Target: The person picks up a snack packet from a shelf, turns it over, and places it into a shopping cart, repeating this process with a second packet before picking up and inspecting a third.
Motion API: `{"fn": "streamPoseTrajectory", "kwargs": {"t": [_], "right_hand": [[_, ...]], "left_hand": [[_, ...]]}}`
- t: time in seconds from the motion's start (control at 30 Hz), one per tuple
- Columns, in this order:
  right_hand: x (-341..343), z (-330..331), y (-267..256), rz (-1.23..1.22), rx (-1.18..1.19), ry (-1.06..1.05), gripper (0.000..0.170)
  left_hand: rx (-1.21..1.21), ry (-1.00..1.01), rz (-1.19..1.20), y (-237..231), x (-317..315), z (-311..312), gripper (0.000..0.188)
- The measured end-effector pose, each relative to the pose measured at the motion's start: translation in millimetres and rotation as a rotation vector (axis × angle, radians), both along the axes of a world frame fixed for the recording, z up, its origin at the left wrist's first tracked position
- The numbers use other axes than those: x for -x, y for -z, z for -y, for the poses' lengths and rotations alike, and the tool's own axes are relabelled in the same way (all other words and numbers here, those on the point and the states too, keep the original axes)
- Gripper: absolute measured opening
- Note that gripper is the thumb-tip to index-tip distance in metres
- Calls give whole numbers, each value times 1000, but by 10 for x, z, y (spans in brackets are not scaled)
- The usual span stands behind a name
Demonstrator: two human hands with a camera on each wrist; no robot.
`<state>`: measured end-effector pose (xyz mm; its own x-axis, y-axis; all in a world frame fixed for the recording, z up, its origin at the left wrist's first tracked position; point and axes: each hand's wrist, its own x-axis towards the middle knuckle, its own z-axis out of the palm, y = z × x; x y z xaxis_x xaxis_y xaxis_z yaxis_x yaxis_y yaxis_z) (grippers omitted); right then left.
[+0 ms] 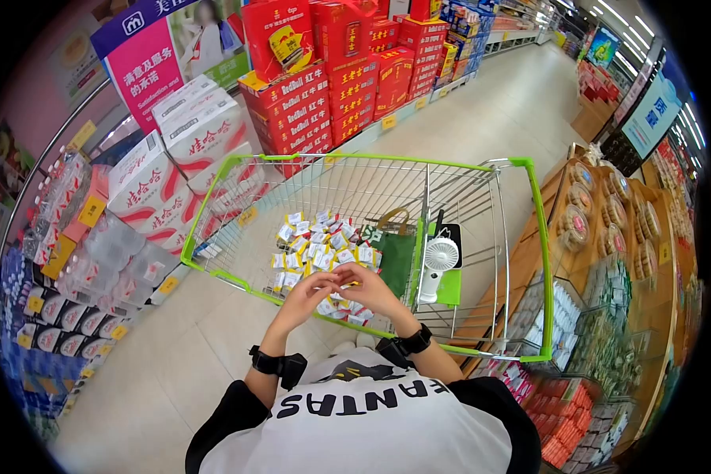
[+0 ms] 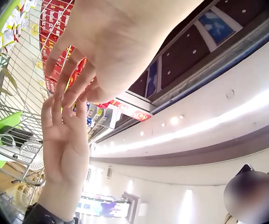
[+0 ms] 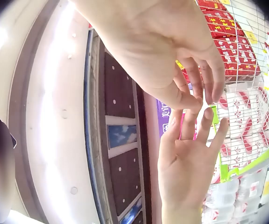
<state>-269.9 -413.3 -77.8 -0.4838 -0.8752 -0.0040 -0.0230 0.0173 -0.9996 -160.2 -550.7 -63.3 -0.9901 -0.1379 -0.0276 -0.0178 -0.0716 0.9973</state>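
Observation:
My left hand (image 1: 304, 297) and right hand (image 1: 367, 289) meet at the fingertips over the near rim of a green-edged shopping cart (image 1: 347, 160). In the left wrist view, the fingers of my left hand (image 2: 111, 42) overlap those of my right hand (image 2: 64, 149); they are loosely bent, with nothing visible between them. The right wrist view also shows the right hand (image 3: 158, 51) above the left hand (image 3: 190, 170), palms bare. Just beyond the hands lies a pile of small white-and-yellow wrapped packets (image 1: 320, 253) in the cart.
Beside the packets stands a green bag (image 1: 395, 257) with a brown handle. A white handheld fan (image 1: 441, 257) occupies the cart's right section. Red drink cartons (image 1: 292, 110) and white bottle packs (image 1: 146, 186) are stacked beyond and left. A wooden display shelf (image 1: 565, 245) lines the right.

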Motion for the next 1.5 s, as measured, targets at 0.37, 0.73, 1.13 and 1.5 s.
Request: {"fn": "streamPoseTrajectory", "kwargs": {"t": [0.37, 0.73, 1.13, 1.5], "right_hand": [[-23, -162, -75, 203, 199, 54, 44], [-146, -339, -66, 241, 239, 162, 47], [-482, -450, -39, 232, 192, 321, 51], [-746, -659, -232, 185, 126, 426, 49]], "left_hand": [[-27, 179, -60, -24, 102, 7, 25], [-33, 380, -34, -37, 213, -24, 28], [-40, 589, -77, 128, 232, -87, 31], [-137, 796, -133, 100, 305, -382, 30]]}}
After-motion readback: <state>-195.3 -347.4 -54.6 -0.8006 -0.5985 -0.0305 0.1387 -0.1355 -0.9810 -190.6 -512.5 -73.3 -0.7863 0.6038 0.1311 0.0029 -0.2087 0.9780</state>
